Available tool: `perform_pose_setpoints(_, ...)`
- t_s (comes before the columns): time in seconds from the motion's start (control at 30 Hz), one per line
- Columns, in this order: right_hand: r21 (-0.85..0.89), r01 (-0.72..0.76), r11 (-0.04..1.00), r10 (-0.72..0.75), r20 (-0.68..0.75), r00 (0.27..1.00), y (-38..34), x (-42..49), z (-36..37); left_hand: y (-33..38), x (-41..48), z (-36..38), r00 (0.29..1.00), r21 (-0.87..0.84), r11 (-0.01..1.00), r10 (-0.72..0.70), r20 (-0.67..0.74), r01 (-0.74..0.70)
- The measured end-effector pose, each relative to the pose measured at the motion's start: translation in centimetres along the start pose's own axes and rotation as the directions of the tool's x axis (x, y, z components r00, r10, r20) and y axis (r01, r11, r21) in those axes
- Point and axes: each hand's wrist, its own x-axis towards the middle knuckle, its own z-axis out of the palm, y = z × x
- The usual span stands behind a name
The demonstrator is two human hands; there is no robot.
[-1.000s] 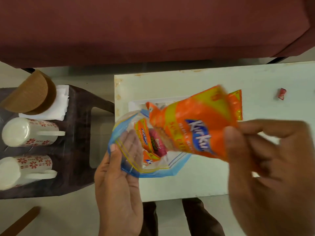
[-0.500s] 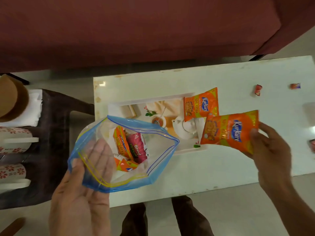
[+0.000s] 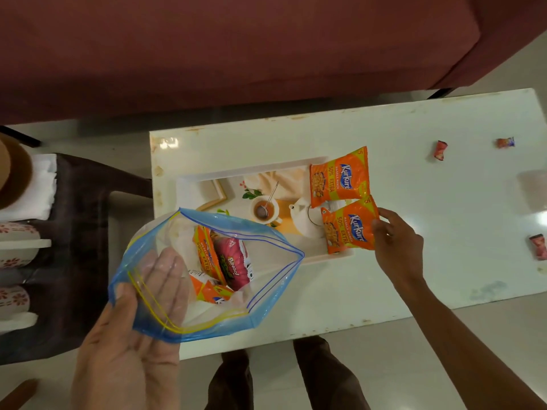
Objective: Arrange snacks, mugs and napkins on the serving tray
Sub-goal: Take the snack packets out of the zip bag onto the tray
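A white serving tray (image 3: 195,184) printed with a tea picture lies on the white table (image 3: 444,232). One orange Kurkure packet (image 3: 339,179) rests at the tray's far right corner. My right hand (image 3: 395,241) pinches a second orange Kurkure packet (image 3: 349,229) by its right edge, low over the tray's near right corner. My left hand (image 3: 139,327) holds a clear zip bag (image 3: 207,273) with blue edges, mouth spread wide, thumb over its rim. Inside the bag are more orange packets (image 3: 204,253) and a pink Bingo packet (image 3: 232,263).
A dark side stool (image 3: 80,261) at the left carries white napkins (image 3: 44,187), a brown wooden piece (image 3: 11,173) and two floral mugs (image 3: 14,247). Small wrapped candies (image 3: 440,150) lie on the table's right part. A maroon sofa (image 3: 236,45) runs behind.
My right hand has carried the second orange packet from close to the camera down to the tray's right side. My left hand with the bag has shifted left and lower in view.
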Motion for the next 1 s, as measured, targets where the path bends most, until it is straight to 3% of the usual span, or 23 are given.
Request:
perform_pose_setpoints(0.07, -0.012, 0.013, 1.0, -0.013, 0.0, 1.0, 0.1, 0.2, 0.2, 0.4, 0.6, 0.3, 0.985, 0.282, 0.951, 0.153, -0.081, -0.124)
perform_pose_setpoints(0.13, -0.022, 0.014, 1.0, -0.014, -0.001, 1.0, 0.1, 0.3, 0.3, 0.5, -0.2, 1.6, 0.999, 0.449, 0.892, 0.053, 0.012, -0.053)
perform_pose_setpoints(0.27, -0.031, 0.011, 0.999, -0.011, 0.009, 1.0, 0.0, 0.4, 0.4, 0.2, -0.6, 3.3, 0.974, 0.353, 0.922, 0.205, -0.098, -0.159)
perform_pose_setpoints(0.4, -0.01, 0.035, 0.999, -0.035, 0.004, 0.999, 0.2, 0.4, 0.3, -0.2, -0.8, 4.0, 0.97, 0.273, 0.945, 0.217, -0.107, -0.182)
perform_pose_setpoints(0.77, -0.035, 0.018, 0.999, -0.019, -0.045, 0.999, -1.7, -0.8, -1.1, 0.0, -1.4, 5.9, 0.962, 0.262, 0.948, 0.225, -0.157, -0.179)
perform_pose_setpoints(0.9, 0.046, 0.137, 0.989, -0.127, -0.177, 0.976, -7.3, -4.1, -4.2, 0.3, -1.4, 6.1, 0.96, 0.264, 0.948, 0.225, -0.167, -0.176)
perform_pose_setpoints(1.0, 0.134, 0.262, 0.956, -0.245, -0.131, 0.961, -13.1, -8.7, -5.5, 0.2, -1.6, 6.3, 0.96, 0.29, 0.941, 0.227, -0.164, -0.173)
